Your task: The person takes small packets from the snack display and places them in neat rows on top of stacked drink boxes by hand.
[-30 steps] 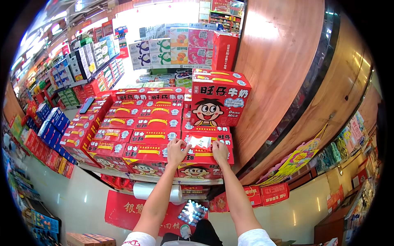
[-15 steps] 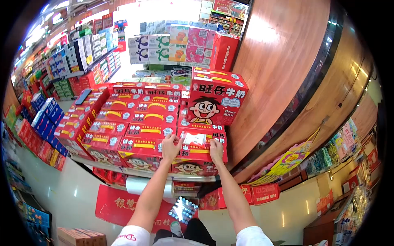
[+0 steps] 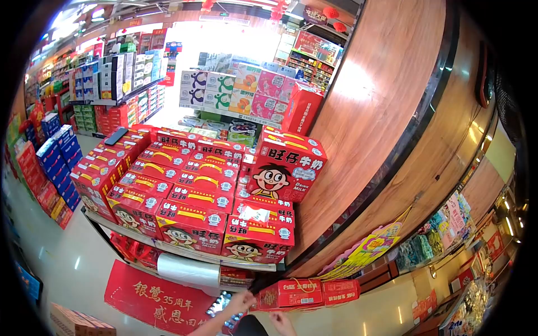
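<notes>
My left hand point(image 3: 241, 302) is low in the view, below the shelf edge and beside a shiny dotted silver-blue item point(image 3: 220, 303) near the floor. Its fingers are loosely bent, and I make out nothing in them. My right hand point(image 3: 282, 323) hangs at the bottom edge, partly cut off, fingers slightly apart and no object visible in it. Above both hands, a white packet point(image 3: 255, 214) lies on the front right red milk carton point(image 3: 259, 238). A taller-standing milk carton point(image 3: 287, 163) rises behind it, on the stacked cartons.
Several red milk cartons point(image 3: 190, 221) fill the shelf, with a dark phone point(image 3: 116, 136) on the left ones. A plastic roll point(image 3: 188, 271) hangs under the shelf edge. Red boxes point(image 3: 300, 293) stand lower right, beside a curved wood panel point(image 3: 386, 106). A red mat point(image 3: 140, 288) covers floor.
Both hands have let go of the white packet and dropped away from the cartons to the bottom of the view. The packet stays on the carton. The camera view has shifted.
</notes>
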`<state>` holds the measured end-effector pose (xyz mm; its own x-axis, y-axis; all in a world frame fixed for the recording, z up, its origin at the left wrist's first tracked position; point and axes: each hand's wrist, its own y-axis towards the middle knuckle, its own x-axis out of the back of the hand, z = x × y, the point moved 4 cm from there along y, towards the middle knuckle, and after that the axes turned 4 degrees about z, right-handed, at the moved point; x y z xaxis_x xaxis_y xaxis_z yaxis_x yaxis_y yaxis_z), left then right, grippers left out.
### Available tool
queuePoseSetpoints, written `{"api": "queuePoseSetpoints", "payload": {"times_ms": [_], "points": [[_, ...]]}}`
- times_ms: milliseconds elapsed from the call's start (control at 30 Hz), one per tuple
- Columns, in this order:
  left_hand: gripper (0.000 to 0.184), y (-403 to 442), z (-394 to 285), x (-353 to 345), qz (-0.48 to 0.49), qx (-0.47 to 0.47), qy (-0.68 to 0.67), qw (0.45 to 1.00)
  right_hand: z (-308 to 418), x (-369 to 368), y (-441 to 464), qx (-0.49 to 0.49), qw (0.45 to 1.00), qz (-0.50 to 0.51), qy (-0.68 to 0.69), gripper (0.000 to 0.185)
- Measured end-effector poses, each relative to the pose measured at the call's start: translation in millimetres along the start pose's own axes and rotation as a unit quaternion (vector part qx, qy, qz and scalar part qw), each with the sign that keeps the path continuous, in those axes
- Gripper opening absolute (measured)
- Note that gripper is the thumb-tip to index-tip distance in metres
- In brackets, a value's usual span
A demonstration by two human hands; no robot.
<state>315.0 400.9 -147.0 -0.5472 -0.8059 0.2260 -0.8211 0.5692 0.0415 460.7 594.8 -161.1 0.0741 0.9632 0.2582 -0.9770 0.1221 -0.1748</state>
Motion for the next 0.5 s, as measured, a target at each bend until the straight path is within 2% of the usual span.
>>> {"api": "queuePoseSetpoints", "payload": {"times_ms": [33,100,133,200,267,300,367,500], "points": [[0.039,-15.4,20.7,-28.4,0.098,0.043,-0.042,0.993,-0.1,1.7,-7.6,-0.025,0.999,-0.020,0.023,0.032],[0.044,-33.4,41.0,-69.1,0.291,0.068,0.016,0.954,9.6,-0.3,-45.4,-0.084,0.992,-0.066,0.074,0.033],[0.047,-38.7,24.8,-73.1,0.356,0.049,0.025,0.933,22.5,-3.3,-64.5,-0.113,0.985,-0.090,0.100,0.033],[0.047,-40.6,10.9,-79.6,0.356,0.006,0.033,0.934,35.9,-12.1,-89.5,-0.167,0.964,-0.135,0.154,0.035],[0.048,-34.8,-3.2,-76.9,0.339,-0.007,0.048,0.940,19.8,24.1,-79.7,-0.166,0.982,-0.071,-0.053,0.040],[0.049,-33.6,-6.1,-75.7,0.324,-0.008,0.050,0.945,14.7,39.8,-81.9,-0.167,0.973,-0.037,-0.158,0.042],[0.051,-35.6,-25.7,-62.4,0.329,0.043,0.051,0.942,39.9,57.2,-79.1,-0.154,0.958,-0.082,-0.227,0.051],[0.061,-49.1,10.8,-58.4,0.378,0.020,0.161,0.912,72.0,55.9,-59.9,-0.116,0.954,-0.091,-0.261,0.055]]}}
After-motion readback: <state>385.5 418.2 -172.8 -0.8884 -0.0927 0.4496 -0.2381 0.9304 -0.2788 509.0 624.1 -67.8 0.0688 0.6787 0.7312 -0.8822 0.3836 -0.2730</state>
